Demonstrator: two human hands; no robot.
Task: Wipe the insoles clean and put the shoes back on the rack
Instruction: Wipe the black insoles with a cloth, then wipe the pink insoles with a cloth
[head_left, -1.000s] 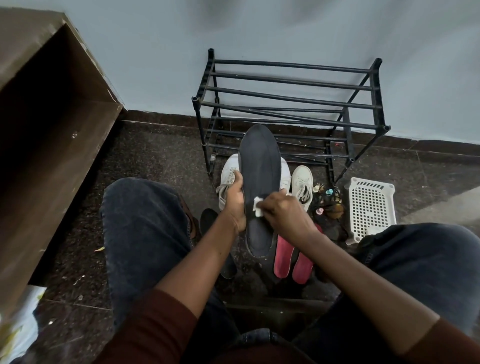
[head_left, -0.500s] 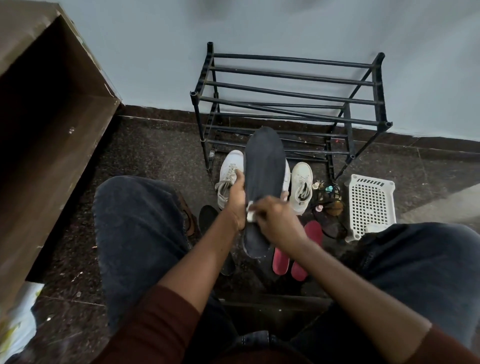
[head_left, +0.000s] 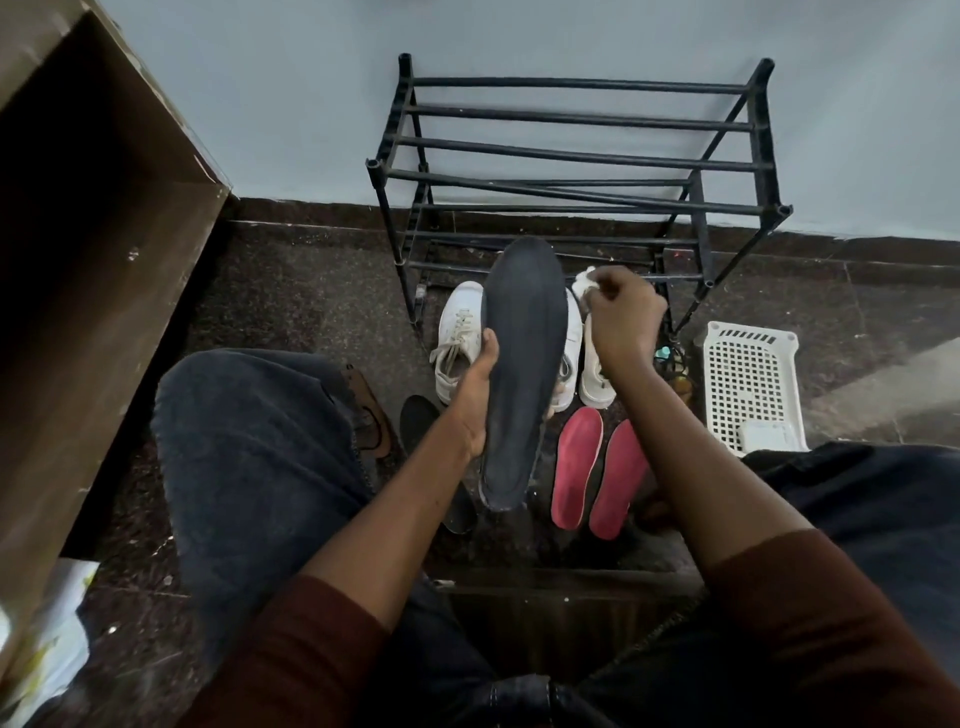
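Observation:
My left hand grips a long dark grey insole by its left edge, holding it upright over the floor. To the right of the insole's tip, my right hand pinches a small white wipe, off the insole. Behind the insole stand white sneakers, one partly hidden. Two red insoles lie side by side on the floor to the right. Another black insole lies under my left forearm. The black shoe rack stands bare against the wall.
A white perforated plastic basket sits on the floor at the right. A brown sandal lies by my left knee. A large brown cardboard box fills the left side. Small colourful items lie beside the basket.
My right hand has lifted the wipe off the middle of the insole and moved up and to the right, beside its tip. My left hand still holds the insole.

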